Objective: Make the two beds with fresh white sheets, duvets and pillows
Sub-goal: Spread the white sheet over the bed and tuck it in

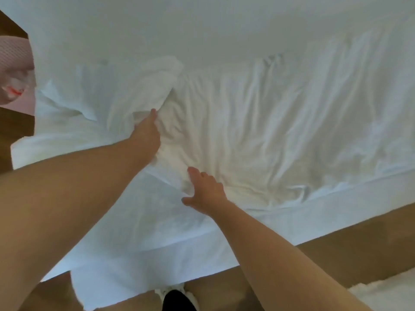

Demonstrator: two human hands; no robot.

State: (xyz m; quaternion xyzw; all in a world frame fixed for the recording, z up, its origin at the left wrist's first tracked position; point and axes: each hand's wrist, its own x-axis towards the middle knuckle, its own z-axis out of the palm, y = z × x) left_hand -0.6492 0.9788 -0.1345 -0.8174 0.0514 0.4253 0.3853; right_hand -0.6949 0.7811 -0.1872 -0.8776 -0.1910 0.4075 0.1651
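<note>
Left hand [147,131] grips a bunched fold of the white sheet [269,131]; my right hand [206,191] rests open on it. Sheet lies wrinkled across the bed [224,23], brown floor [336,254] below.

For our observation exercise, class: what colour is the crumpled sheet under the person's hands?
The sheet is plain white, no pattern; the head view shows it.

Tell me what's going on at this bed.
A person is spreading a crumpled white sheet over the bed. The left grip holds a bunched fold of it. The right grip rests on the cloth near the bed's near edge, fingers spread. The sheet is wrinkled and not yet smoothed.
</note>
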